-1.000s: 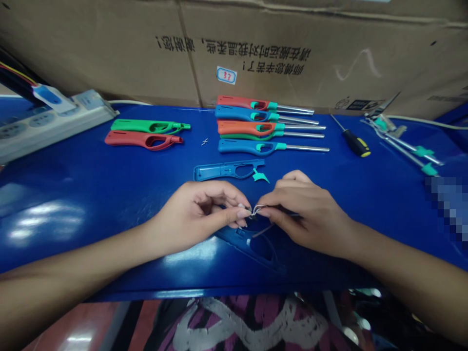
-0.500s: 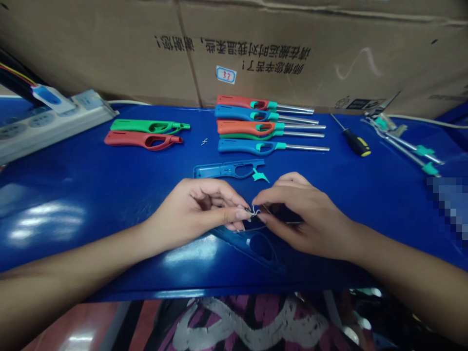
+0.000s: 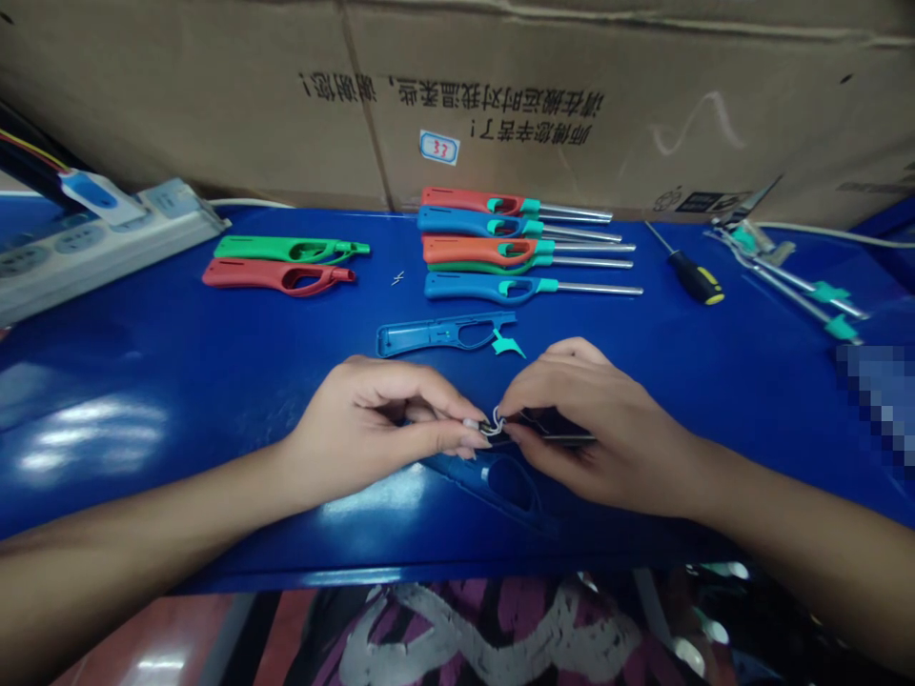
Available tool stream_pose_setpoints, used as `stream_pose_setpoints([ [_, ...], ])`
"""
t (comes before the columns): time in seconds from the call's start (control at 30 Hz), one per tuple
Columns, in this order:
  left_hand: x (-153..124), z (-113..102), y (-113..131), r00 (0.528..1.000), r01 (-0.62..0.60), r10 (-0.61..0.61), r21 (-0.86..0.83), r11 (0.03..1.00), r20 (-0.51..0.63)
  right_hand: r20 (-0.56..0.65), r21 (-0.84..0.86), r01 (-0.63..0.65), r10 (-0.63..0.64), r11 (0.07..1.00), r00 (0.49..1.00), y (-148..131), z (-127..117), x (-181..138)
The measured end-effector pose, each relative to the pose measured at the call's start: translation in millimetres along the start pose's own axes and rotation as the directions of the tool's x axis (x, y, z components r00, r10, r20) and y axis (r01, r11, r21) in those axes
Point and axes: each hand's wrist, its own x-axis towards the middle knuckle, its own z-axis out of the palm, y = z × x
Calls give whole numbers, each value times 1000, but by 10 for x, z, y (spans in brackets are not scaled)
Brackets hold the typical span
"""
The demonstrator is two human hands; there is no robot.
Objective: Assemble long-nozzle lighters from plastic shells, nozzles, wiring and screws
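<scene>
My left hand (image 3: pixel 378 419) and my right hand (image 3: pixel 586 424) meet at the middle of the blue table (image 3: pixel 178 381), fingertips pinched together. Between them is a small bent white wire (image 3: pixel 497 419), held by both hands. My right hand also grips a dark flat part (image 3: pixel 554 427) that the wire runs from. Just below the fingers a dark blue lighter shell half (image 3: pixel 493 476) lies open on the table. Behind the hands lies a lighter blue shell half (image 3: pixel 447 333) with a teal trigger piece (image 3: pixel 507 345) beside it.
Several assembled long-nosed lighters (image 3: pixel 515 248) lie in a row at the back centre. A green shell (image 3: pixel 290 249) and a red shell (image 3: pixel 275 276) sit back left near a power strip (image 3: pixel 86 248). A screwdriver (image 3: pixel 690 272) and metal tubes (image 3: pixel 793 281) lie back right. Cardboard boxes (image 3: pixel 500 95) stand behind.
Both hands have sunk slightly toward the dark blue shell and closed in on each other. The white wire, first stretched between the fingertips, is now curled into a small loop.
</scene>
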Motion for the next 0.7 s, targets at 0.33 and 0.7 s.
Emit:
stream_pose_setpoints([
  [0.33, 18, -94, -33, 957, -285, 285, 340, 896, 54, 208, 270, -360, 311, 893, 927, -31, -79, -2],
  [0.7, 38, -91, -49, 940, -340, 327, 379, 861, 102, 153, 250, -319, 288, 914, 945, 17, -23, -4],
])
